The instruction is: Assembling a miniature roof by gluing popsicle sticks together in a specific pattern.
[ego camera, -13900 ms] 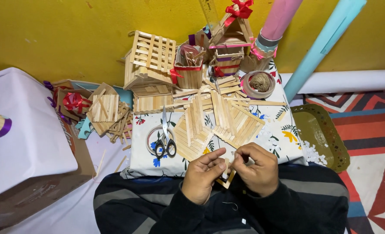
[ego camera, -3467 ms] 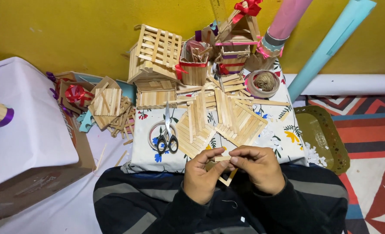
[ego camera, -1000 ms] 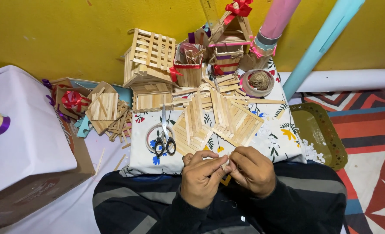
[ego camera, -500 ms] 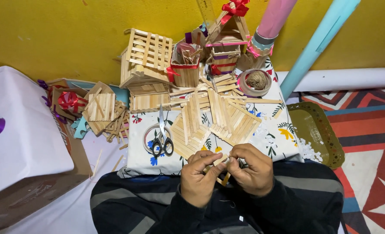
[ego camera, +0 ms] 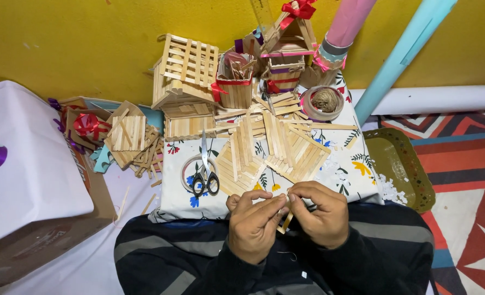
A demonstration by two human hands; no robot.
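My left hand (ego camera: 255, 222) and my right hand (ego camera: 319, 212) meet over my lap, fingertips pinched together on a small piece made of flat wooden craft sticks (ego camera: 285, 221). Part of that piece pokes down between the hands; the rest is hidden by my fingers. Just beyond them, on a floral cloth (ego camera: 345, 173), lie panels of glued craft sticks (ego camera: 275, 147) fanned out side by side. Black-handled scissors (ego camera: 204, 172) rest on a roll of clear tape (ego camera: 188, 169) to the left of the panels.
Stick-built crates and little houses with red ribbons (ego camera: 188, 74) stand against the yellow wall, beside a spool of twine (ego camera: 325, 101). Rolled pink and blue paper tubes (ego camera: 403, 52) lean at the right. An olive tray (ego camera: 400, 166) sits on the patterned rug. A white-covered cardboard box (ego camera: 29, 180) is on the left.
My hands have stayed together at my lap, shifting slightly while turning the small stick piece. The view has wobbled a little; nothing on the cloth has moved.
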